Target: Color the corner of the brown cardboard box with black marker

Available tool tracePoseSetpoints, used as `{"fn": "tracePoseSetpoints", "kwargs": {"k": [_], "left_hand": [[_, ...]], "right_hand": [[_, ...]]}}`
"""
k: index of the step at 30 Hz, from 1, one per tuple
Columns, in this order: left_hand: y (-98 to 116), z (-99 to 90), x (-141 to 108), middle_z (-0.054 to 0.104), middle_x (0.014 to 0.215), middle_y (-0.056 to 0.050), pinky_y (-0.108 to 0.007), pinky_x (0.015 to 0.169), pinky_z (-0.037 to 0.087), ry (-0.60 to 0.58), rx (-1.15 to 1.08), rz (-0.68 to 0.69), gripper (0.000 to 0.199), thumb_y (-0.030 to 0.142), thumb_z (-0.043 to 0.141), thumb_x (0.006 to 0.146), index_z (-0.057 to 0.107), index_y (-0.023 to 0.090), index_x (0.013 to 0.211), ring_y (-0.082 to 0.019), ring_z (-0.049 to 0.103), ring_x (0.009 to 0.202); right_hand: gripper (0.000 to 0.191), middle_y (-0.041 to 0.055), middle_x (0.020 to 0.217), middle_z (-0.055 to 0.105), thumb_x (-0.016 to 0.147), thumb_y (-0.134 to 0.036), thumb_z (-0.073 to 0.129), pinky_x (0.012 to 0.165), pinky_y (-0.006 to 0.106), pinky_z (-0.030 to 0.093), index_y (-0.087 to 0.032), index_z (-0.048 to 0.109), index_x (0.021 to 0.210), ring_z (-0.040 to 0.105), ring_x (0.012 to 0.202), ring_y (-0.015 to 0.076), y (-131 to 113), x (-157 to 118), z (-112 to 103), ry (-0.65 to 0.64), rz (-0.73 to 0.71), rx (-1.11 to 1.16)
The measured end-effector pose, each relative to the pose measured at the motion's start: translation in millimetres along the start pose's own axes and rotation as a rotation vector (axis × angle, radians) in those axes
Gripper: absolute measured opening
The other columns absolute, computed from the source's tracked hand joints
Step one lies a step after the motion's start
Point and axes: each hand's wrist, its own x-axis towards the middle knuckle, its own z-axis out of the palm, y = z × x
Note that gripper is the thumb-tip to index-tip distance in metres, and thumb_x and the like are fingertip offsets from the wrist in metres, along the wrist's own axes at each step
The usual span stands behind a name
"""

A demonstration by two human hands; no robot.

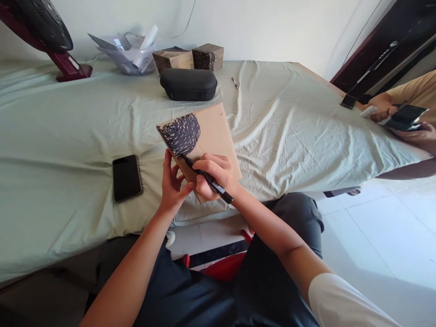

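A tan cardboard piece (pixel 216 131) lies at a slant near the table's front edge, with dense black scribble over its upper left corner. My right hand (pixel 214 175) is closed around a black marker (pixel 213 182), whose tip touches the card at the lower edge of the scribble. Along the card's lower left side, my left hand (pixel 175 181) grips the edge, thumb towards the front and fingers partly hidden beside it. A black phone (pixel 127 178) rests on the cloth to the left of my left hand.
Behind the card are a black case (pixel 188 85), two patterned boxes (pixel 208 56) and a plastic basket (pixel 136 59). A dark red stand (pixel 70 68) is at the back left. The cloth-covered table (pixel 272 131) is wrinkled. A person's hands (pixel 384 111) hold a device at the right.
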Motion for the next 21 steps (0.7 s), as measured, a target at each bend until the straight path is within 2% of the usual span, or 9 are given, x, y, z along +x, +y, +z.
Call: {"fn": "tracePoseSetpoints", "kwargs": {"k": [3,5,7,11,13,15,17,19,21], "left_hand": [[-3,-0.4,0,0.069,0.163,-0.011,-0.049,0.103,0.075,0.004,0.018,0.035,0.134,0.080,0.104,0.066,0.045,0.044,0.180,-0.041,0.074,0.146],[-8,-2.5,1,0.069,0.163,-0.012,-0.051,0.104,0.075,0.004,0.023,0.070,0.130,0.079,0.103,0.069,0.046,0.044,0.180,-0.041,0.075,0.144],[-15,-7.5,2,0.064,0.171,-0.012,-0.049,0.100,0.076,-0.004,0.029,0.100,0.130,0.076,0.104,0.070,0.044,0.047,0.181,-0.041,0.074,0.146],[-31,-27.8,11,0.035,0.194,-0.014,-0.048,0.101,0.074,0.016,0.056,0.150,0.138,0.081,0.103,0.065,0.038,0.048,0.182,-0.043,0.064,0.157],[-35,-41.9,19,0.027,0.196,-0.016,-0.051,0.108,0.071,0.055,0.120,0.190,0.144,0.085,0.102,0.060,0.034,0.047,0.182,-0.045,0.058,0.162],[-36,-56.6,27,0.021,0.196,-0.017,-0.057,0.116,0.067,0.105,0.193,0.237,0.153,0.088,0.101,0.054,0.029,0.045,0.182,-0.048,0.048,0.169],[-35,-70.3,34,0.014,0.197,-0.018,-0.063,0.122,0.063,0.141,0.247,0.278,0.162,0.088,0.101,0.049,0.020,0.044,0.182,-0.051,0.039,0.174],[-35,-81.6,37,0.009,0.197,-0.018,-0.069,0.126,0.059,0.144,0.293,0.292,0.165,0.085,0.103,0.049,0.014,0.044,0.182,-0.053,0.034,0.176],[-35,-89.2,37,0.008,0.196,-0.017,-0.074,0.132,0.052,0.111,0.345,0.310,0.165,0.080,0.106,0.050,0.013,0.044,0.181,-0.055,0.028,0.178]], "right_hand": [[0.023,0.0003,0.084,0.074,0.114,-0.029,0.045,0.068,0.031,0.059,-0.025,0.067,0.114,0.070,0.066,0.0154,-2,0,-1,-0.135,-0.005,0.059],[0.019,0.0008,0.089,0.080,0.116,-0.031,0.051,0.069,0.028,0.062,-0.025,0.069,0.117,0.076,0.070,0.0139,-5,2,-4,-0.104,0.002,0.193],[0.016,0.0011,0.093,0.083,0.117,-0.034,0.060,0.066,0.025,0.062,-0.024,0.072,0.120,0.079,0.072,0.0127,-9,6,-11,-0.009,0.088,0.292],[0.034,0.0013,0.087,0.084,0.116,-0.059,0.067,0.067,0.030,0.066,-0.027,0.079,0.115,0.079,0.068,0.0157,-6,4,-41,0.119,0.481,0.233],[0.038,0.0025,0.096,0.086,0.108,-0.065,0.076,0.062,0.032,0.065,-0.029,0.078,0.119,0.074,0.063,0.0152,4,-4,-62,0.208,0.641,0.235],[0.049,0.0058,0.119,0.088,0.103,-0.068,0.079,0.061,0.034,0.063,-0.032,0.073,0.136,0.074,0.065,0.0147,20,-17,-84,0.177,0.779,0.323],[0.056,0.0110,0.133,0.087,0.099,-0.071,0.075,0.060,0.034,0.062,-0.032,0.070,0.138,0.081,0.075,0.0188,38,-33,-102,0.126,0.944,0.466],[0.055,0.0134,0.125,0.087,0.096,-0.073,0.067,0.058,0.034,0.058,-0.027,0.069,0.127,0.080,0.075,0.0212,54,-49,-115,0.060,1.178,0.573],[0.045,0.0099,0.109,0.084,0.090,-0.062,0.070,0.057,0.032,0.054,-0.027,0.064,0.116,0.074,0.067,0.0200,64,-62,-123,-0.076,1.310,0.462]]}}
